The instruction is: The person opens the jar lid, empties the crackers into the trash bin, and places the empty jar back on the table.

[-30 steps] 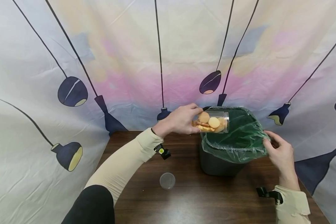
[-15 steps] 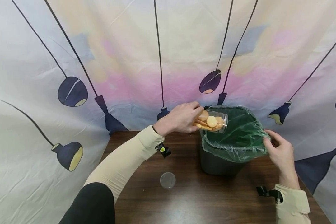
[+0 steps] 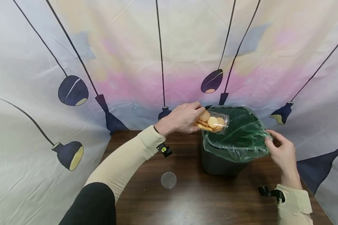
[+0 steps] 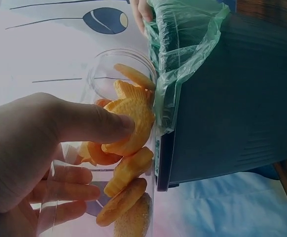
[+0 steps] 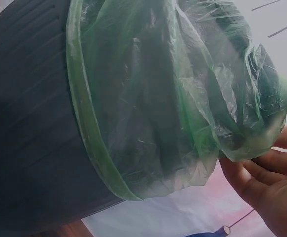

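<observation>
My left hand (image 3: 181, 118) grips a clear plastic jar (image 3: 226, 125) lying on its side, its open mouth over the left rim of a dark bin (image 3: 222, 164). Golden biscuits (image 4: 128, 170), one of them fish-shaped, are inside the jar. In the left wrist view, the thumb presses along the jar's near side and the fingers show through from behind. A green plastic bag (image 3: 238, 153) lines the bin and folds out over its rim. At the bin's right side my right hand (image 3: 283, 154) pinches the edge of this liner and pulls it outward.
A round clear lid (image 3: 168, 180) lies flat on the dark wooden table (image 3: 197, 203), left of the bin. Behind the table hangs a pastel cloth (image 3: 124, 72) printed with lamps. Small cameras are strapped to both wrists.
The jar has tipped slightly, its mouth dropping a little, and has shifted slightly left with the left hand. The right hand keeps its place on the liner.
</observation>
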Tool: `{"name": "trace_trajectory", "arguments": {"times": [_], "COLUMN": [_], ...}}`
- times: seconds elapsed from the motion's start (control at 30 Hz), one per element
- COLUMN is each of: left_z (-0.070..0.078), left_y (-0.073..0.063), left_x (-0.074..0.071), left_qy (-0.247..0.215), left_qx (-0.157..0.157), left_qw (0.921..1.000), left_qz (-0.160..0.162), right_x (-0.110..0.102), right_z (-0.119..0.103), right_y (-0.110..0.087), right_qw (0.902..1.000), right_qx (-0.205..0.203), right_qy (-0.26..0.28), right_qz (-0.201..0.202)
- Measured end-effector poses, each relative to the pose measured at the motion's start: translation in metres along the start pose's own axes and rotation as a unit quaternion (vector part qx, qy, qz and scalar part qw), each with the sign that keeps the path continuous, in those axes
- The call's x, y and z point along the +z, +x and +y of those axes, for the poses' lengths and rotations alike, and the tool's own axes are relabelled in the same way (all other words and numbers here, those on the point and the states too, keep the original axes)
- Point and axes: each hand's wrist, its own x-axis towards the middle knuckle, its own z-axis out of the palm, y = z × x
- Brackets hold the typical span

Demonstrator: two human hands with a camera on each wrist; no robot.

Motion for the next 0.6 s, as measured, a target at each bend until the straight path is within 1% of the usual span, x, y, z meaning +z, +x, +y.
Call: {"name": "trace_trajectory", "arguments": {"times": [0.33,0.6], "left_z": [-0.0009,-0.0021], "left_y": [0.0001,-0.0006], "left_x": [0.0023,0.0034], "left_qy": [-0.003,-0.006], "left_qx": [-0.003,-0.004], "left_qw": [1.0,0.9999], "left_qz": [0.002,0.007], "right_x": [-0.0019,0.002], "right_z": [0.0015,-0.0015], "right_y": [0.0005,0.0009], "right_qw": [0.9999,0.9993], "right_qx": [-0.005,-0.02], "right_qy": [-0.01,-0.012], "right_qz": [-0.008,-0.03]}}
